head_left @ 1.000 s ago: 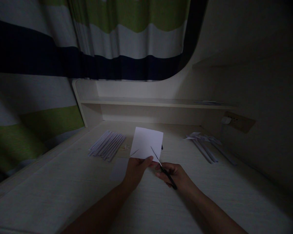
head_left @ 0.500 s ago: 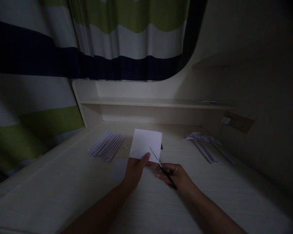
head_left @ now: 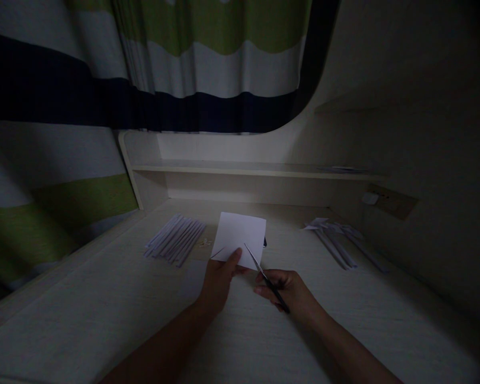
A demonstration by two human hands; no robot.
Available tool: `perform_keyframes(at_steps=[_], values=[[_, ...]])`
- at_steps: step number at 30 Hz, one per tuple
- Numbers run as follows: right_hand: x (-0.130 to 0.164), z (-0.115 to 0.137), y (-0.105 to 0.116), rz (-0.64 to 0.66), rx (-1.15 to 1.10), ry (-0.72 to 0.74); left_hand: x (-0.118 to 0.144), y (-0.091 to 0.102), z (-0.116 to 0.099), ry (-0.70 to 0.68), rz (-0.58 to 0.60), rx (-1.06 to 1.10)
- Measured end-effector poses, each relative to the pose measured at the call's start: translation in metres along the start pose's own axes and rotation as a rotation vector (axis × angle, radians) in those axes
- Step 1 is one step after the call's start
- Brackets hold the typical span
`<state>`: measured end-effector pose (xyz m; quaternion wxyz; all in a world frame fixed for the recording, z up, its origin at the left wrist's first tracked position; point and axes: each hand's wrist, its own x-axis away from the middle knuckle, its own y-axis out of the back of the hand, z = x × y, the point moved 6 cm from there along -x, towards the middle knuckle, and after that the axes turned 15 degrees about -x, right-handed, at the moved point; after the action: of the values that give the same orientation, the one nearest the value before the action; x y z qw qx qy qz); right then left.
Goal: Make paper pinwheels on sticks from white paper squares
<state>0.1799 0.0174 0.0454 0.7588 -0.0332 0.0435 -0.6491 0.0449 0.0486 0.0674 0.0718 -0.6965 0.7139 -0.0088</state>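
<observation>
A square of white paper (head_left: 240, 233) is pinched at its lower edge by my left hand (head_left: 220, 277), thumb on top and fingers underneath. A dark slit slants in from the paper's lower left corner. My right hand (head_left: 284, 290) grips black-handled scissors (head_left: 270, 285), their blades pointing up and left over the lower right part of the sheet. Another pale paper square (head_left: 194, 276) lies flat on the desk, partly behind my left hand. Just past the held sheet's right edge, a small dark object (head_left: 264, 241) peeks out, mostly hidden.
Several rolled white paper sticks (head_left: 176, 238) lie side by side on the desk at left, with small pale bits (head_left: 205, 242) next to them. At right are paper sticks with folded paper tops (head_left: 330, 234). A shelf (head_left: 232, 167) runs along the back, below a striped curtain (head_left: 220, 69).
The scissor blades look slightly more parted now, and the slit at the paper's lower left shows darker. My left hand and the sheet have shifted only a little.
</observation>
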Motion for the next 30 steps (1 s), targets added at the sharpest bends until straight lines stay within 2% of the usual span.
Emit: perform_keyframes(at_steps=[9,15,17,19,21,24,26,30], values=[[-0.001,0.000,-0.003,0.040,-0.045,0.007,0.000,-0.003,0.000,0.015,0.039,0.094],[-0.005,-0.013,-0.004,0.120,0.011,-0.014,-0.005,0.007,0.000,-0.007,-0.045,0.122],[-0.008,-0.017,0.002,0.067,0.019,-0.063,-0.007,0.010,-0.002,-0.011,-0.064,0.120],[-0.010,-0.014,0.014,-0.065,-0.021,-0.082,-0.009,0.012,-0.003,-0.021,-0.059,0.123],[-0.010,-0.001,0.030,-0.220,-0.108,-0.009,-0.009,0.010,-0.005,-0.031,-0.002,0.104],[-0.004,0.026,0.053,-0.353,-0.230,0.200,-0.008,-0.002,0.000,0.012,0.188,-0.015],[-0.001,0.039,0.062,-0.336,-0.283,0.253,-0.005,-0.010,0.006,0.042,0.317,-0.123],[-0.001,0.044,0.064,-0.230,-0.270,0.185,0.004,-0.021,0.010,0.054,0.510,-0.260]])
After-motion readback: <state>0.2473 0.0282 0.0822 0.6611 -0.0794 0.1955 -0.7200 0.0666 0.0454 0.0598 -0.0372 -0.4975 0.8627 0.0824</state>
